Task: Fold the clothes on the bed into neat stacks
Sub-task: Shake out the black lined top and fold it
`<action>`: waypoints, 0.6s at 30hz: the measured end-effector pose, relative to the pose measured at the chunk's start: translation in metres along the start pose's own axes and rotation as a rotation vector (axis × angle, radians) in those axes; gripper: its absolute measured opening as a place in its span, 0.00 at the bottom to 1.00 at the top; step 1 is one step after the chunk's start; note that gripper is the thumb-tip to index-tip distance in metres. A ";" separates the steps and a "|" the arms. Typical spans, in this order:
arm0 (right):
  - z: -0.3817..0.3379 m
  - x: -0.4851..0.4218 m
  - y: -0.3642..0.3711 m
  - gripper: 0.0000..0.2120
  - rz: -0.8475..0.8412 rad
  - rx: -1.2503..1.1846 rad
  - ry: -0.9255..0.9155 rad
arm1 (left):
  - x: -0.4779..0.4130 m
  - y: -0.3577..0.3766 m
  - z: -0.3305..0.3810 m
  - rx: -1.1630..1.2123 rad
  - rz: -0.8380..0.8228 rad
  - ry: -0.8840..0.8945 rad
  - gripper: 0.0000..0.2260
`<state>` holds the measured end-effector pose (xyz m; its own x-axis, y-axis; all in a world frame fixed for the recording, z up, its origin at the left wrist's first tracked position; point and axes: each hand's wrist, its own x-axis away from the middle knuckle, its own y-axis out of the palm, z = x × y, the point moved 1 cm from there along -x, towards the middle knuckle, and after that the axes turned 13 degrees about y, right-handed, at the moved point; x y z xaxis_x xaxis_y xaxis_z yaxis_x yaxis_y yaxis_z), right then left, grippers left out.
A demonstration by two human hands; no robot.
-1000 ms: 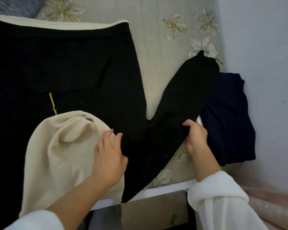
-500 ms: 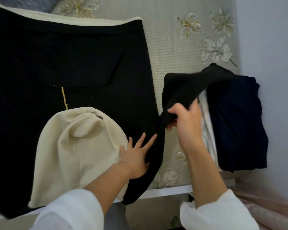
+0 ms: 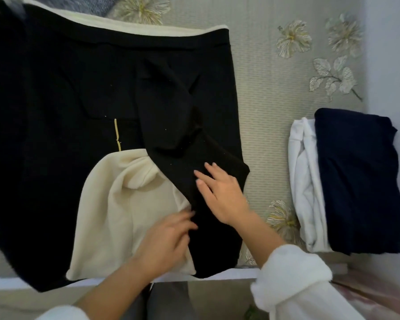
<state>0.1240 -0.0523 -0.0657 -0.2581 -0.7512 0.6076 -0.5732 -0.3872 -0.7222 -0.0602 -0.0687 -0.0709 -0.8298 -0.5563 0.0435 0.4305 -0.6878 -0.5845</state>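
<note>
The bed (image 3: 275, 93), in a pale cover stitched with flowers, carried everything. Most of it lay under a black top (image 3: 67, 88), spread flat, its near hem reaching the mattress edge. Well apart to the right, beside the wall, sat the finished pile: a folded navy garment (image 3: 356, 181) lying on a folded white garment (image 3: 305, 181) that showed along its left side. The top's cream hood (image 3: 125, 215) lay turned out on the body nearest the person. The right-hand sleeve (image 3: 183, 135) lay doubled across the chest, its lower part overlapping the hood's right edge.

The right hand (image 3: 222, 195) lay flat on the sleeve, fingers (image 3: 211, 172) straight and spread, pressing the cloth and gripping nothing. The left hand (image 3: 169, 236) rested on the hood with its fingers bent at the sleeve's edge. Blur hid whether they pinched the cloth or only touched it.

The sleeve looked twisted and bunched rather than smooth, so folding the body over it as it lay would likely trap a ridge and leave a lumpy bundle. Once the pressing hand lifted, the thick cloth might spring back off the chest. The hood, caught partly under the sleeve, could drag askew when tucked. The hem at the mattress edge might slip over and pull the whole layout out of square.
</note>
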 end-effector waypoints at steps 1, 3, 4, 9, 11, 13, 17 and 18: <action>0.012 0.004 0.003 0.32 0.005 0.116 -0.019 | -0.004 -0.008 -0.002 0.039 0.129 -0.093 0.15; 0.019 -0.002 0.027 0.31 -0.059 0.242 -0.007 | -0.014 -0.035 -0.030 0.105 0.311 -0.293 0.10; 0.022 0.002 0.030 0.32 -0.079 0.268 -0.013 | -0.024 -0.046 -0.032 0.141 0.431 -0.398 0.08; 0.023 0.021 0.032 0.34 -0.105 0.155 0.031 | -0.090 -0.092 -0.047 0.128 0.689 -0.613 0.16; 0.019 0.024 0.027 0.36 -0.098 0.150 0.032 | -0.117 -0.113 -0.057 0.197 0.680 -0.773 0.25; 0.015 0.019 0.022 0.40 -0.059 0.142 0.050 | -0.139 -0.130 -0.067 0.581 0.750 -0.959 0.29; 0.008 0.002 0.016 0.56 -0.040 0.173 0.114 | -0.156 -0.152 -0.075 1.097 0.681 -0.892 0.18; 0.007 -0.001 0.014 0.58 -0.054 0.192 0.124 | -0.159 -0.157 -0.075 1.055 0.694 -0.843 0.19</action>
<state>0.1216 -0.0611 -0.0786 -0.3310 -0.6599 0.6745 -0.4337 -0.5284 -0.7298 -0.0225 0.1624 -0.0471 -0.0803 -0.7449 0.6623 0.9915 0.0085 0.1299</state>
